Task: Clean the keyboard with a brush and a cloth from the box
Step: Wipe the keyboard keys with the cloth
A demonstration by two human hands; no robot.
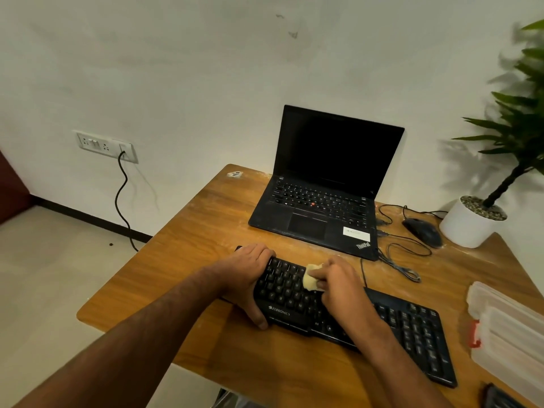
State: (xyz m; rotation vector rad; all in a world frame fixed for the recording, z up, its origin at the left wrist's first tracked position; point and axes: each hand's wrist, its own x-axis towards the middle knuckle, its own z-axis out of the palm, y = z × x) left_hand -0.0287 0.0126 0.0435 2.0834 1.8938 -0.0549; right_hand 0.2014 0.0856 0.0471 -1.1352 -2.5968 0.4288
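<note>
A black keyboard [412, 328] lies slantwise across the wooden table [188, 231]. My left hand [244, 278] grips its left end, fingers over the far edge and thumb on the near edge. My right hand [341, 287] holds a small pale yellow cloth [310, 278] and presses it onto the keys in the keyboard's left half. A translucent plastic box [509, 325] with a red latch sits at the table's right edge. No brush is visible.
An open black laptop [323, 184] with a dark screen stands behind the keyboard. A black mouse [424, 231] and loose cables [403, 260] lie to its right, by a potted plant [471, 222]. A dark object [497, 396] peeks in at the bottom right corner.
</note>
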